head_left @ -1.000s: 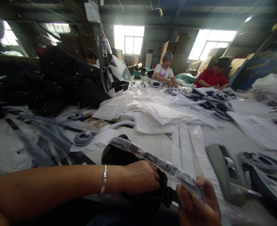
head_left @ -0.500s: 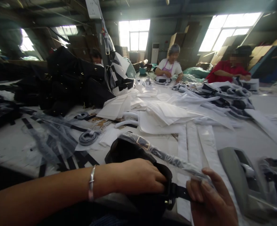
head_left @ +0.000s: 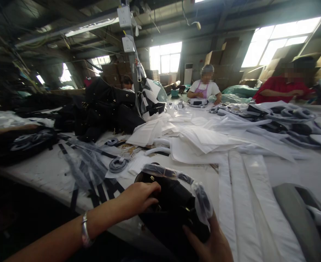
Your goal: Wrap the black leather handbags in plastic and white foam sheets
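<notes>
A black bag [head_left: 171, 214] with small gold-coloured fittings stands at the table's near edge, in front of me. Its strap [head_left: 186, 177], wrapped in clear plastic, arches over the top and down the right side. My left hand [head_left: 142, 196], a silver bracelet at its wrist, is closed on the bag's upper left edge, fingertips partly hidden. On the lower right, my right hand [head_left: 213, 240] grips the bag's side, its thumb on the front and its fingers behind. The bag's bottom is lost in dark shadow.
White sheets [head_left: 195, 136] spread across the table's middle, with long white strips [head_left: 235, 182] to the right. A grey tape dispenser [head_left: 294, 203] stands at right. Left lie plastic-wrapped black straps [head_left: 86, 160], a coiled cord [head_left: 118, 165] and piled black bags [head_left: 108, 105]. Co-workers sit across the table.
My right hand has left the small buckled strap and now holds the bag's side. My left hand has moved from inside the bag to its upper left edge. The view has tilted up.
</notes>
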Demonstrator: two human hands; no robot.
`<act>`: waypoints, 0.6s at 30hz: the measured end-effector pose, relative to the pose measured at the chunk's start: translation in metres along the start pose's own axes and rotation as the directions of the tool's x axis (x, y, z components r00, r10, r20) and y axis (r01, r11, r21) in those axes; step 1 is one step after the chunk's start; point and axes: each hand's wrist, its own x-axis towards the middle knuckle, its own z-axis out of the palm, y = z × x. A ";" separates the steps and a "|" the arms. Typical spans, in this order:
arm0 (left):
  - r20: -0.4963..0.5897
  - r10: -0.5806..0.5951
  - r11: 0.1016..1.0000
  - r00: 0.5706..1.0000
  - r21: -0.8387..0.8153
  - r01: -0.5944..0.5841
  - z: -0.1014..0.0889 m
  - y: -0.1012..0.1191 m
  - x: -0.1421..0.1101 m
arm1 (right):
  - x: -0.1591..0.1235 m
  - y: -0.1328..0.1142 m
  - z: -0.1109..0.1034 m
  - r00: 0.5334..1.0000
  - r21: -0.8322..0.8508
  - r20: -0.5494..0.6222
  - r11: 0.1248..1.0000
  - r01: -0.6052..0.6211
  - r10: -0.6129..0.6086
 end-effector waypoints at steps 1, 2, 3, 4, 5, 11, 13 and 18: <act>0.011 -0.041 0.999 0.999 0.015 0.041 -0.001 0.001 0.003 | 0.004 0.000 0.001 1.000 -0.009 -0.010 1.000 -0.013 0.013; 0.014 -0.067 0.998 0.998 0.021 0.067 -0.002 0.002 0.007 | 0.007 -0.001 0.002 1.000 -0.006 -0.020 1.000 -0.016 0.015; 0.018 -0.082 0.997 0.996 0.015 0.082 -0.002 0.003 0.011 | 0.010 -0.001 0.001 0.999 0.004 -0.029 1.000 -0.012 0.012; 0.026 -0.094 0.996 0.995 -0.003 0.094 -0.002 0.003 0.015 | 0.011 -0.001 0.001 0.999 0.021 -0.038 1.000 -0.006 0.006; 0.043 -0.100 0.994 0.994 -0.033 0.101 -0.002 0.003 0.019 | 0.010 -0.001 0.001 0.999 0.046 -0.044 0.999 0.005 -0.002; 0.286 -0.096 0.899 0.953 -0.386 0.207 0.012 0.002 0.029 | -0.004 0.008 0.001 0.997 0.177 -0.041 0.982 0.071 -0.065; 0.326 -0.100 0.824 0.940 -0.502 0.262 0.016 0.004 0.026 | -0.006 0.010 -0.006 0.995 0.242 0.006 0.965 0.098 -0.103; 0.290 -0.106 0.661 0.951 -0.694 0.286 0.019 0.020 0.019 | 0.028 0.008 -0.037 0.959 0.448 0.208 0.890 0.080 -0.191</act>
